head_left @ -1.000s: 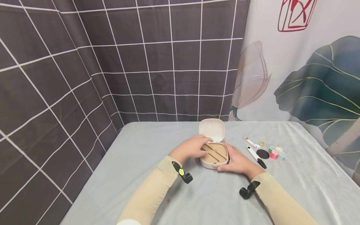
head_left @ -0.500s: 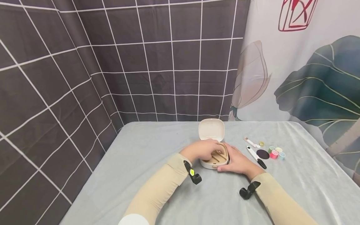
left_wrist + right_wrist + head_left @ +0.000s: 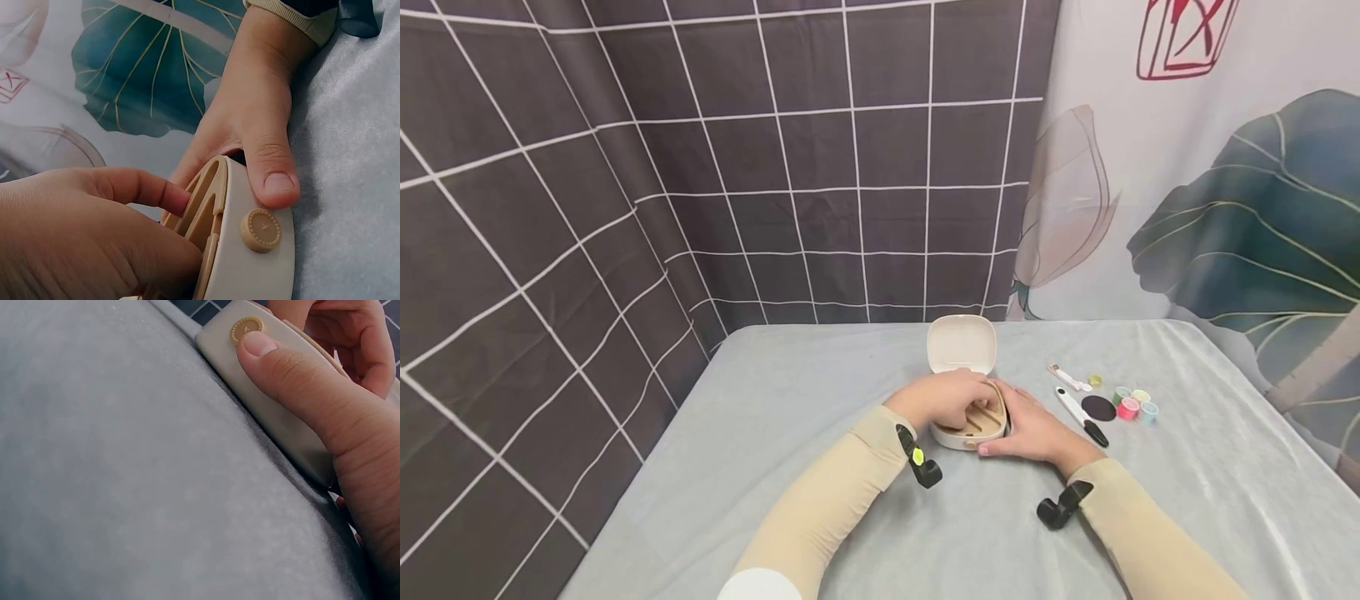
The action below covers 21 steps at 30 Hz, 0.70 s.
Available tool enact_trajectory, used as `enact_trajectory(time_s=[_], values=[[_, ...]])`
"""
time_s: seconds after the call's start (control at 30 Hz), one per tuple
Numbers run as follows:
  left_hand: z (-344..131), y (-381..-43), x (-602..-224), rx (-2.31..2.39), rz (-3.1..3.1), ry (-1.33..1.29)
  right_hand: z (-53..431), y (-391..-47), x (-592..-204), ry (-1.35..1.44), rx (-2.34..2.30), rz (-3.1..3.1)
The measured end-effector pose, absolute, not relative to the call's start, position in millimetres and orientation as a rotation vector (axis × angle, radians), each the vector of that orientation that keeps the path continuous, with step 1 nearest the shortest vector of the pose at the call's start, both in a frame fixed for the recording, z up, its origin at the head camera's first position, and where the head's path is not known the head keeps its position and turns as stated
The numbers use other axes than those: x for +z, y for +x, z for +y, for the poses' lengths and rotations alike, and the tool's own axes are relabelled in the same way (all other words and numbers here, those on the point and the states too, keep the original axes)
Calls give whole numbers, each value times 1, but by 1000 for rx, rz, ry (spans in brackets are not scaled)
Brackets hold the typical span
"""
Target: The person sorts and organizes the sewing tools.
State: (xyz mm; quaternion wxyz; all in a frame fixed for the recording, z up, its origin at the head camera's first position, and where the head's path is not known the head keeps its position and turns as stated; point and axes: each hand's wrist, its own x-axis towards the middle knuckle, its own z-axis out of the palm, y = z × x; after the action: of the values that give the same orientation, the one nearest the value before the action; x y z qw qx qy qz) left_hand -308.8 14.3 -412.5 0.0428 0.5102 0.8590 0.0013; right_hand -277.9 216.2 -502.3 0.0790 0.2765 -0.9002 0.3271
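Note:
A small white box (image 3: 951, 439) stands on the cloth, with its lid (image 3: 961, 343) raised behind it. Inside sits a tan slotted insert (image 3: 983, 422), and a round tan button (image 3: 261, 230) marks the front. My left hand (image 3: 942, 398) reaches over from the left, its fingers bent down into the insert's slots; some fingertips are hidden, and whether they pinch anything is unclear. My right hand (image 3: 1032, 425) grips the box's right side, the thumb (image 3: 294, 372) lying along the front wall beside the button and the other fingers behind.
Right of the box lie a white stick with a black end (image 3: 1082, 417), a dark round disc (image 3: 1098, 407), a slim white item (image 3: 1069, 377) and a small yellowish round piece (image 3: 1095, 380). Several small coloured spools (image 3: 1128, 408) stand beyond. A grey cloth (image 3: 820, 367) covers the table.
My left hand has moved right from the insert's left edge to over its middle, fingers going down into it. The right hand keeps its grip on the box.

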Motion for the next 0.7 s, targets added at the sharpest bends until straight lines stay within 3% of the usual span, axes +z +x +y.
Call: enact_trajectory(time_s=[0.37, 0.7], values=[[8, -313, -399, 13, 2657, 1648, 216, -277, -502, 829, 988, -2694], [-29, -311, -391, 70, 2709, 1499, 212, -274, -498, 775, 987, -2734]])
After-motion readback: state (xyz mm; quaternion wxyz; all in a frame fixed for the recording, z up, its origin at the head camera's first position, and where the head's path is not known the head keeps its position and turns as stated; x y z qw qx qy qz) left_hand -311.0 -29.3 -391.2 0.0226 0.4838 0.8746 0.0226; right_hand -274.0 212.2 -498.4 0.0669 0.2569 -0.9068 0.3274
